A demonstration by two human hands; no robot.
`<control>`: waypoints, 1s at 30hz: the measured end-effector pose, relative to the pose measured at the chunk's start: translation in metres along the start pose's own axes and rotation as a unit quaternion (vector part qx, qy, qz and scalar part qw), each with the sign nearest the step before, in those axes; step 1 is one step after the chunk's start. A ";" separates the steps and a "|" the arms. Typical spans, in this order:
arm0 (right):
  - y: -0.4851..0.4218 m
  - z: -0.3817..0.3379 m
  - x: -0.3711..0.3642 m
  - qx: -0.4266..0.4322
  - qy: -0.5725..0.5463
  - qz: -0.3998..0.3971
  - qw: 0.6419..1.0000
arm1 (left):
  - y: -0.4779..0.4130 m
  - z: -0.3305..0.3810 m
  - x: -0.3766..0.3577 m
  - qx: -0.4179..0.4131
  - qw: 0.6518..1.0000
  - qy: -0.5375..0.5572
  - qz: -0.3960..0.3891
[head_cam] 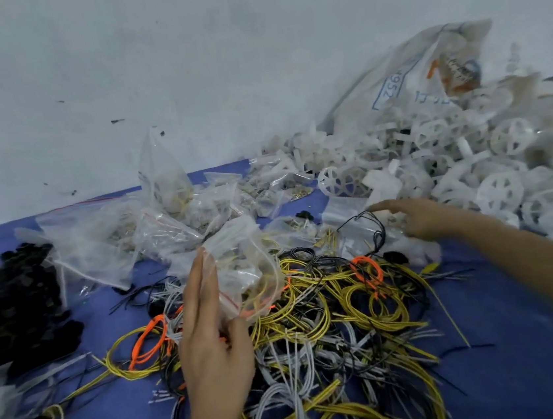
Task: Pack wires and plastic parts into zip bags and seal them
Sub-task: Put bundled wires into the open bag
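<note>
My left hand (210,334) holds a clear zip bag (244,268) with a red seal line, thumb under its lower edge and straight fingers along its left side. The bag holds yellow wire coils and small parts. My right hand (417,217) reaches out to the right, fingers stretched over small clear bags (357,231) and a thin black wire (374,229) beside the white plastic parts (490,164). A tangled heap of yellow, grey, black and orange wires (333,323) covers the blue table in front of me.
Several filled zip bags (153,230) lie at the back centre. A pile of black parts (13,301) sits at the left. A large white sack (408,80) leans on the wall at the back right, spilling white wheels. The blue table surface (512,354) shows at the right front.
</note>
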State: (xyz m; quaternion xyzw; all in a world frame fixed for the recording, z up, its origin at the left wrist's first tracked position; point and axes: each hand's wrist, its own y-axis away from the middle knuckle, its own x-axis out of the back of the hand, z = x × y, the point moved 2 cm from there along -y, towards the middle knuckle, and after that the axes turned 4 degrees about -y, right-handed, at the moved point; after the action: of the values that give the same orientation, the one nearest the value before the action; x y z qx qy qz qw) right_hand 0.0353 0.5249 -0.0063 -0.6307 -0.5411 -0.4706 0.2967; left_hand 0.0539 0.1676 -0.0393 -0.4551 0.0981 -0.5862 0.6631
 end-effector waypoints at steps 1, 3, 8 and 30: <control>0.007 0.000 0.013 0.001 -0.060 -0.029 0.998 | 0.001 0.000 -0.001 -0.006 1.000 -0.004 0.003; 0.018 0.005 0.036 0.015 -0.140 -0.027 0.990 | 0.002 -0.003 -0.002 -0.004 1.000 0.000 0.013; 0.021 0.043 0.082 -0.090 -0.210 0.238 0.944 | -0.002 -0.008 0.000 0.003 1.000 -0.014 0.017; -0.002 0.042 0.019 -0.179 0.132 0.172 0.960 | -0.001 -0.006 0.001 0.044 0.999 0.015 -0.003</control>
State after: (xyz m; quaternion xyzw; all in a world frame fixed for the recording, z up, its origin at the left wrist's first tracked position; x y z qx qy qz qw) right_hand 0.0444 0.5707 -0.0051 -0.6891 -0.2872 -0.5807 0.3246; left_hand 0.0499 0.1642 -0.0417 -0.4170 0.0804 -0.5989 0.6789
